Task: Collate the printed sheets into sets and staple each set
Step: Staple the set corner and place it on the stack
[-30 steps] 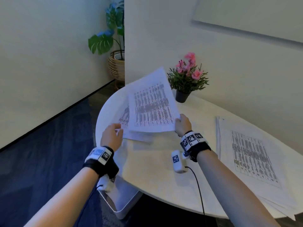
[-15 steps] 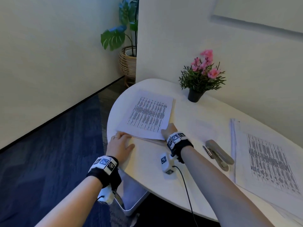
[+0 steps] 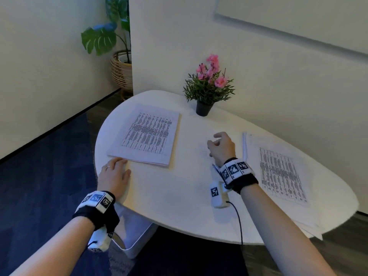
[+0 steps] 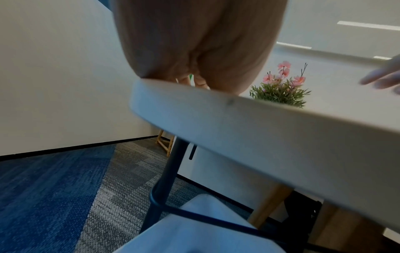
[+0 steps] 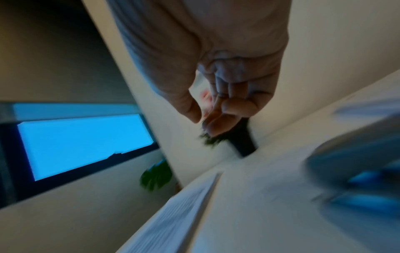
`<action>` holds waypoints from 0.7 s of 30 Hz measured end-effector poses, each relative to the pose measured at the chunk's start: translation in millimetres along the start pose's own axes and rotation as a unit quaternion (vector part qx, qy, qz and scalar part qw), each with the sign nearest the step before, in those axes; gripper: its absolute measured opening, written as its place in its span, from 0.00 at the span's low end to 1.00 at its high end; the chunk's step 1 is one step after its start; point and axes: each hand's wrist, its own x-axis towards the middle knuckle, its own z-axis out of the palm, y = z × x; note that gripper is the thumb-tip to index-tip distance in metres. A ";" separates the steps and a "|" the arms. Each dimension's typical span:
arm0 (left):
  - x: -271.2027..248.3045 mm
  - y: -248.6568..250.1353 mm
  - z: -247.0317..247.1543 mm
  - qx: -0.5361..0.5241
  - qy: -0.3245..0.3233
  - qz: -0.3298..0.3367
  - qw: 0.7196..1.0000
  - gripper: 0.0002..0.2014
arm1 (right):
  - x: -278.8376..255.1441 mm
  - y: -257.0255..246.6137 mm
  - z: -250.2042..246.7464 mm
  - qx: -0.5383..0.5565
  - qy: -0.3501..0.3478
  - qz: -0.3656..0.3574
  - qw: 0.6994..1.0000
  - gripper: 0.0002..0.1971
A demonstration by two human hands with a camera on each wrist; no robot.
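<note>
A: Sheets [image 3: 148,137] sit in a squared set on the tabletop's [image 3: 175,196] left side, with the left hand [image 3: 113,176] flat beside the near corner, fingers straight.

B: And the right hand [image 3: 221,147]?

A: Hanging over the middle, fingers loosely curled, nothing in them. A second paper stack [image 3: 278,170] lies to the right, flower pot [image 3: 207,90] at the back.

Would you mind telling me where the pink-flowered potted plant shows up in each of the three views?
Head: the potted plant stands upper centre, at the table's far edge by the wall.
Left wrist: right of centre, above the table edge, pot hidden.
Right wrist: centre, blurred, only its dark pot clear, behind the right hand's fingers.
Shared landmark: the white table.
</note>
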 end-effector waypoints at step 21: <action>-19.1 26.7 18.8 0.090 0.005 -0.045 0.995 0.22 | -31.9 216.4 -183.3 -0.235 0.139 0.369 0.888 0.53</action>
